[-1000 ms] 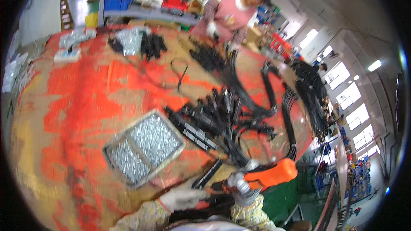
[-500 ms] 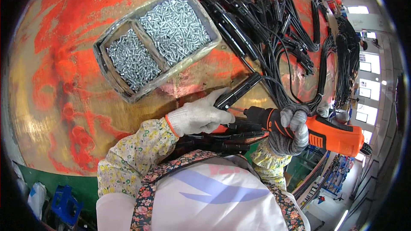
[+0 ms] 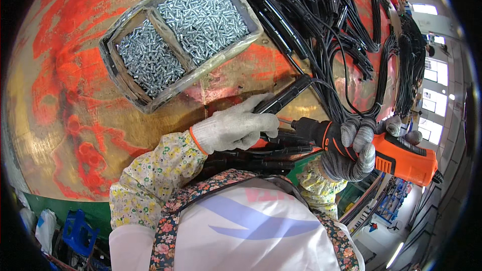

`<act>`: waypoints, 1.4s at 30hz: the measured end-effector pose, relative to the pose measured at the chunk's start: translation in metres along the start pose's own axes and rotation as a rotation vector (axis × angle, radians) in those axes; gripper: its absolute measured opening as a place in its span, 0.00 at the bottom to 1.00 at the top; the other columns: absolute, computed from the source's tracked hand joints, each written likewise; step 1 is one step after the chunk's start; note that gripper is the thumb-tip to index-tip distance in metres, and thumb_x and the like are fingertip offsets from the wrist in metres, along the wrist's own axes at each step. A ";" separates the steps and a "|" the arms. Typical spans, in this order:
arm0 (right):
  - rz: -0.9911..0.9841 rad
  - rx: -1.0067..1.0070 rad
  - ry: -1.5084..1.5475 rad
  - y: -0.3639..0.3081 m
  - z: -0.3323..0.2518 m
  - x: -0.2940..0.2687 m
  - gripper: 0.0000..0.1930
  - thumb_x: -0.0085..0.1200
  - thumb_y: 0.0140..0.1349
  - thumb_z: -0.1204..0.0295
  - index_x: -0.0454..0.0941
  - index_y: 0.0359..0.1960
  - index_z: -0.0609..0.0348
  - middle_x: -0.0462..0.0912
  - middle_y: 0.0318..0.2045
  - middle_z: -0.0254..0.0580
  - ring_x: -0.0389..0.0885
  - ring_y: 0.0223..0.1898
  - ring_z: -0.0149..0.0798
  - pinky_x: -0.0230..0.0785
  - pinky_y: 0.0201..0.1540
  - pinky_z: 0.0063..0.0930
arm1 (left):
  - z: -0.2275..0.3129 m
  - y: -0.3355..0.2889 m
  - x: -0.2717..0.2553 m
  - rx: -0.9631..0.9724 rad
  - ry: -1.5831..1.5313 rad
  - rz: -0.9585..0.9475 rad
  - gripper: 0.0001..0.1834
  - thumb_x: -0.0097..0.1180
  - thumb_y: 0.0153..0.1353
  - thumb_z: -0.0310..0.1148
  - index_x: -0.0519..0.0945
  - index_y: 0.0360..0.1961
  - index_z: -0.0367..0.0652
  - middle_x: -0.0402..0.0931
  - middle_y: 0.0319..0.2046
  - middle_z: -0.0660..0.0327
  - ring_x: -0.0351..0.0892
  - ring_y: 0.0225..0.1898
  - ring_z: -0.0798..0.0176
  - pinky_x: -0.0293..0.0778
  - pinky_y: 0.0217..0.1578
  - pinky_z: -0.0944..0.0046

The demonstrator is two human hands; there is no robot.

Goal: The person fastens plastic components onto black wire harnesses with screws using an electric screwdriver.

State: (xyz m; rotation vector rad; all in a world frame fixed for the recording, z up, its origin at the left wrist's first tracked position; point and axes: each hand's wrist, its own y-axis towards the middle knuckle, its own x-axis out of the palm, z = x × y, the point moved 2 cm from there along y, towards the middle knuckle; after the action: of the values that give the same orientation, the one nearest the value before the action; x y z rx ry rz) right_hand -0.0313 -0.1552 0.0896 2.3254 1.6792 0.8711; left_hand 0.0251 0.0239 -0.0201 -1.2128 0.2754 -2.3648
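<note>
My left hand (image 3: 233, 126), in a white knit glove, grips a slim black bar-shaped part (image 3: 287, 93) with a cable running from its far end. The near end of the part is hidden under the fingers. In a grey glove, my right hand (image 3: 359, 148) is closed round an orange and black electric screwdriver (image 3: 399, 158). Its bit (image 3: 286, 120) points left toward my left fingertips; whether it touches anything there I cannot tell. More black parts (image 3: 251, 158) lie below my hands, by the table's near edge.
A two-compartment tray (image 3: 201, 78) full of small silver screws stands on the red-and-brass-coloured table (image 3: 55, 120). Black parts with bundled cables (image 3: 346, 50) are piled at the back right. Below the table's left edge is a blue plastic stool-like object (image 3: 79, 233).
The whole view has shifted slightly. My left fingers have moved a little on the black part, and the screwdriver sits slightly farther right. Both hands keep their hold.
</note>
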 end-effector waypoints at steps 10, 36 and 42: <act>0.008 0.050 0.005 0.008 -0.025 -0.016 0.09 0.51 0.61 0.67 0.68 0.41 0.52 0.68 0.27 0.31 0.70 0.32 0.34 0.68 0.35 0.37 | 0.014 -0.003 0.010 -0.177 0.013 0.167 0.37 0.59 0.49 0.36 0.61 0.62 0.43 0.69 0.19 0.68 0.60 0.13 0.76 0.56 0.12 0.73; 0.322 0.019 -0.053 -0.010 -0.006 0.003 0.17 0.58 0.59 0.68 0.70 0.48 0.55 0.73 0.29 0.38 0.73 0.30 0.36 0.69 0.33 0.29 | 0.004 0.005 0.006 -0.113 -0.018 0.026 0.38 0.59 0.51 0.28 0.56 0.62 0.36 0.78 0.33 0.61 0.60 0.13 0.79 0.54 0.10 0.77; 0.339 0.037 -0.229 -0.021 -0.008 0.014 0.28 0.57 0.61 0.56 0.61 0.59 0.45 0.77 0.37 0.42 0.78 0.37 0.44 0.80 0.28 0.40 | 0.001 0.006 0.006 -0.124 -0.008 0.050 0.38 0.59 0.51 0.27 0.55 0.62 0.36 0.78 0.33 0.60 0.60 0.13 0.79 0.54 0.10 0.77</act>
State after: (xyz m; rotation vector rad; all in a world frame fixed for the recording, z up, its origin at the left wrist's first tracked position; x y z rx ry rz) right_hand -0.0499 -0.1363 0.0922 2.6638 1.2438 0.5941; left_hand 0.0247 0.0161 -0.0173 -1.2560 0.4509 -2.3291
